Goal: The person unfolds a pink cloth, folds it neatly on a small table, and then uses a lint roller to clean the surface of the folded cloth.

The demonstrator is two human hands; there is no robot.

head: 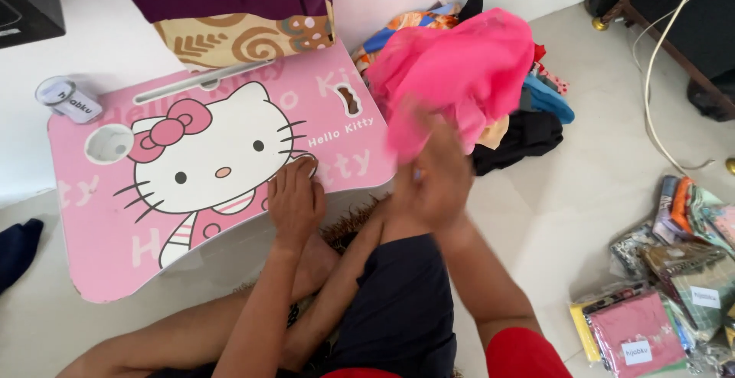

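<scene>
Head view: person seated on floor.
Left hand (295, 198): flat, fingers spread on near right edge of pink cartoon-cat lap desk (153, 217).
Right hand (432, 175): blurred, grip pinching bright pink cloth (459, 72).
Far: mixed clothes pile (528, 129) behind.

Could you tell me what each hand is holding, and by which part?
The right hand grips the pink cloth at its lower edge; the left hand only rests on the pink table.

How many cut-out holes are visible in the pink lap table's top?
3: a round hole at its left, a long slot along the far edge, a small hole at its right. None seems hidden.
</scene>
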